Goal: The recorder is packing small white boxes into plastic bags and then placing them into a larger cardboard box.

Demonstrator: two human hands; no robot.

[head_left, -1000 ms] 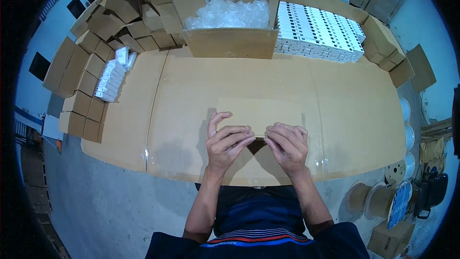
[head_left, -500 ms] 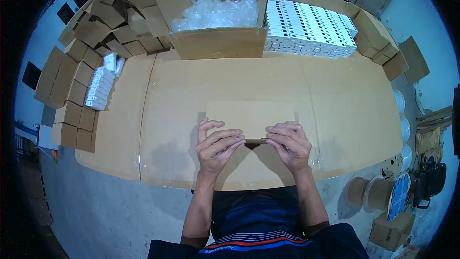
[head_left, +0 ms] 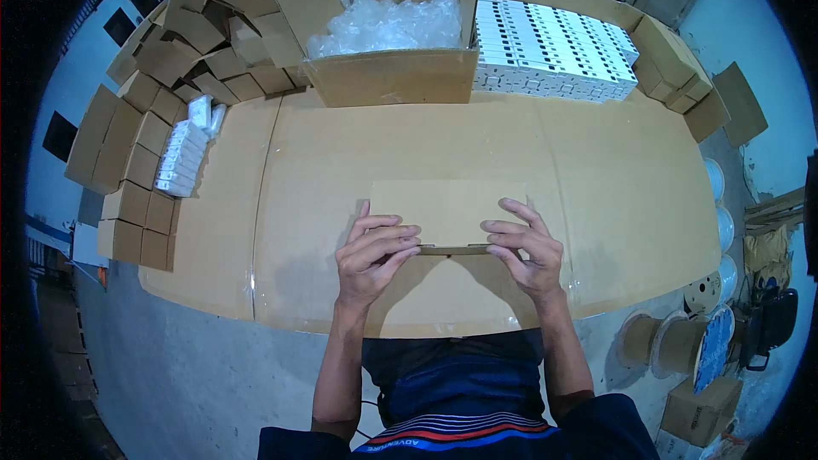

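Pressing down on a flat piece of cardboard, we are using both hands. Our left hand is lying on its near left corner, fingers close together and pointing right. Our right hand is lying on its near right corner, fingers a little apart and pointing left. The cardboard is lying on the brown table, just past our fingertips. Far beyond our fingers, an open box is holding clear plastic bags. Beside it, white boxes are sitting in rows.
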